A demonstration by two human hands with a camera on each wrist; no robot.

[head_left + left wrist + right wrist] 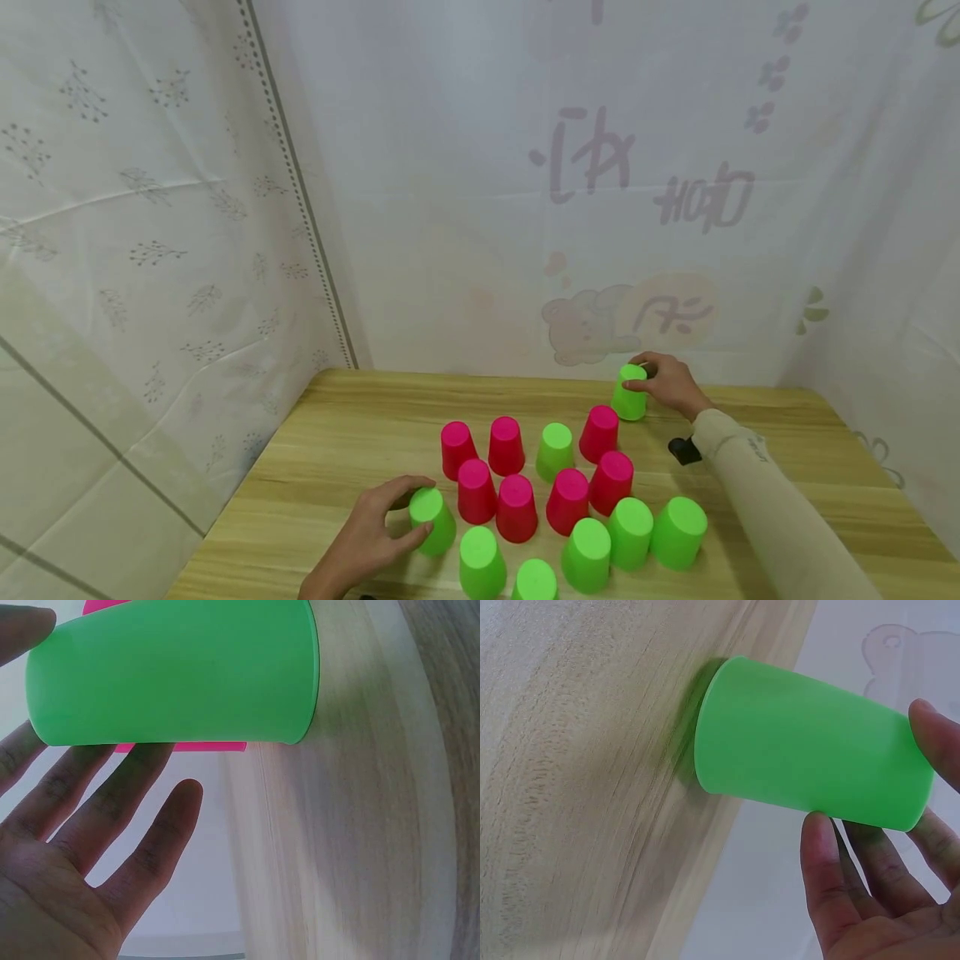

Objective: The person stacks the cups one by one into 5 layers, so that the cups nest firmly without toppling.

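Note:
My left hand (372, 527) is at the front left, its thumb and fingertips on either side of an upside-down green cup (432, 522). In the left wrist view this green cup (180, 675) has the thumb at its narrow end and fingers along its side; the little finger stands off it. At the far right, my right hand (670, 385) pinches another upside-down green cup (630, 396) near its base. The right wrist view shows that green cup (810, 746) between thumb and fingers, its rim close to the wooden table (577, 772).
Between the hands stand several upside-down pink cups (516, 510), with a green cup (555, 452) among them. More green cups (678, 533) line the front. A small black object (683, 451) lies by the right sleeve. A printed white curtain (450, 208) hangs behind the table.

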